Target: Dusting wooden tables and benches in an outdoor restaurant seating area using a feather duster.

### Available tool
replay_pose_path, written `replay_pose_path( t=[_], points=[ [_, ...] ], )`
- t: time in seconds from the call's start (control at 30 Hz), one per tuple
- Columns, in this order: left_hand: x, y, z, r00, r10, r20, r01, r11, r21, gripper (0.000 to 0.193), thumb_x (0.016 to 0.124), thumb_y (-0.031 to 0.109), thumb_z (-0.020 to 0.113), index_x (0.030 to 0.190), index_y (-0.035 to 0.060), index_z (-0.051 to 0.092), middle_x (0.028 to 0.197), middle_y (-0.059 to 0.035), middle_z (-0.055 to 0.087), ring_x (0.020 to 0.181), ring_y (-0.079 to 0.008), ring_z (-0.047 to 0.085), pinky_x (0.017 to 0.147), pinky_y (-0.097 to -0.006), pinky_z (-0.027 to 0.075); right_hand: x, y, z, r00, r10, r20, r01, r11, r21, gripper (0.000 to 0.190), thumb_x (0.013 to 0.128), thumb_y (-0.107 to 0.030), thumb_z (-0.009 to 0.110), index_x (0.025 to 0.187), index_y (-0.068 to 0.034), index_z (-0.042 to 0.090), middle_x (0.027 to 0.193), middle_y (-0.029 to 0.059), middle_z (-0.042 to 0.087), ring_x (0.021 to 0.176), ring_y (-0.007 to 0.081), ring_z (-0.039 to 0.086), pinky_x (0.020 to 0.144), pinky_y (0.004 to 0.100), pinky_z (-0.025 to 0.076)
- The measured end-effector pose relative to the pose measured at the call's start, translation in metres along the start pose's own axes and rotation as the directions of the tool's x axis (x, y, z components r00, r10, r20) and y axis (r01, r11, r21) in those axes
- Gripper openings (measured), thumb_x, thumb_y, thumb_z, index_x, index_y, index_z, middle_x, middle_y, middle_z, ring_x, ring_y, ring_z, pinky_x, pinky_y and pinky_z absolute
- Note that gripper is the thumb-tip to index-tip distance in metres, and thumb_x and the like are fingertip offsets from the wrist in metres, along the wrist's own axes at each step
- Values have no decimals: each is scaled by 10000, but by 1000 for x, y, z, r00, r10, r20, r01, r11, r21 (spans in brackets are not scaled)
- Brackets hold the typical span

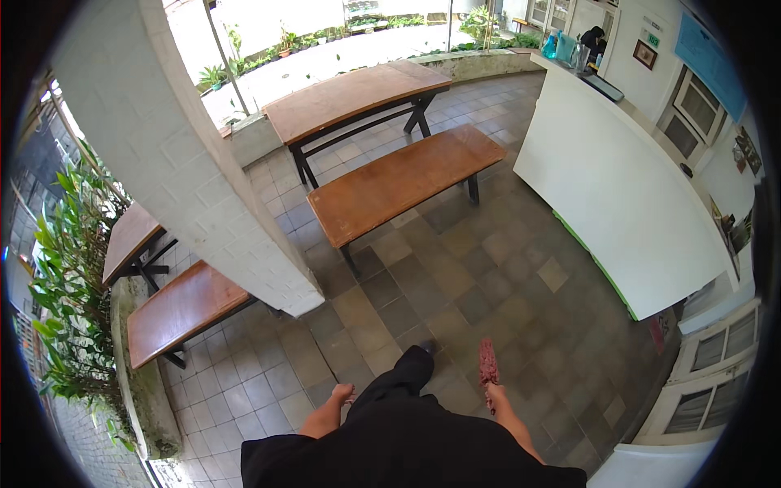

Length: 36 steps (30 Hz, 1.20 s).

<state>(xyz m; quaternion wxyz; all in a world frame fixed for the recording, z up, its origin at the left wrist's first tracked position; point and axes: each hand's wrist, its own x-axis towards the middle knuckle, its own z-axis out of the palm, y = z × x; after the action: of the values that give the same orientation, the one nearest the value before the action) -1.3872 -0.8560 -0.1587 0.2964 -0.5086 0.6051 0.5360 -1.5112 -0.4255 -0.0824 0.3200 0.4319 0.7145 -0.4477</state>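
Note:
My right hand (495, 395) is closed around the lower end of a reddish duster (488, 363) with a shaggy surface. The duster points forward, above the tiled floor (421, 268). On the other side of my body, my left hand (343, 393) hangs beside my dark trousers (396, 378) with its fingers curled in. No object shows in that hand. One dark shoe (428, 346) sticks out ahead of my trouser leg.
A wooden bench (406, 180) and a wooden table (360, 97) stand ahead. A white counter (616, 195) on the right bears a blue spray bottle (549, 46). On the left are a white pillar (201, 158), another bench (186, 311) and plants (73, 274). A person (592, 41) is far back.

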Motion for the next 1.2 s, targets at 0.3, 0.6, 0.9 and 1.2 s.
replay_pose_path(
  t=[0.3, 0.6, 0.9, 1.2],
  points=[
    [31, 332, 114, 929, 366, 47, -369, 926, 81, 251, 731, 228, 439, 858, 54, 568, 739, -33, 582, 599, -122, 533, 486, -245, 395, 73, -163, -68, 996, 64, 54, -64, 998, -8, 247, 715, -181, 503, 587, 0, 394, 491, 58, 377, 386, 152, 331, 356, 309, 253],
    [73, 517, 245, 896, 445, 9, -444, 895, -37, 245, 737, 222, 456, 841, 33, 571, 742, -46, 589, 636, -123, 550, 534, -237, 419, 215, -323, -167, 990, -18, 138, 77, 898, -434, 212, 701, -154, 488, 671, 53, 463, 567, 113, 457, 433, 166, 389, 388, 343, 298],
    [99, 553, 326, 992, 39, -117, -51, 993, -103, 230, 705, 246, 472, 684, 46, 583, 642, -44, 553, 543, -147, 513, 494, -286, 410, 319, -585, -231, 994, -96, -56, 73, 944, -321, 334, 755, -252, 473, 743, 82, 489, 636, 136, 505, 490, 181, 473, 412, 342, 361],
    [171, 722, 356, 993, -110, -37, 83, 894, -441, 206, 748, 209, 441, 817, 52, 554, 737, -56, 574, 590, -143, 525, 517, -271, 418, 428, -806, -204, 882, -468, -54, 396, 799, -453, 367, 766, -290, 481, 628, 49, 500, 585, 145, 508, 466, 223, 505, 418, 356, 374]
  ],
)
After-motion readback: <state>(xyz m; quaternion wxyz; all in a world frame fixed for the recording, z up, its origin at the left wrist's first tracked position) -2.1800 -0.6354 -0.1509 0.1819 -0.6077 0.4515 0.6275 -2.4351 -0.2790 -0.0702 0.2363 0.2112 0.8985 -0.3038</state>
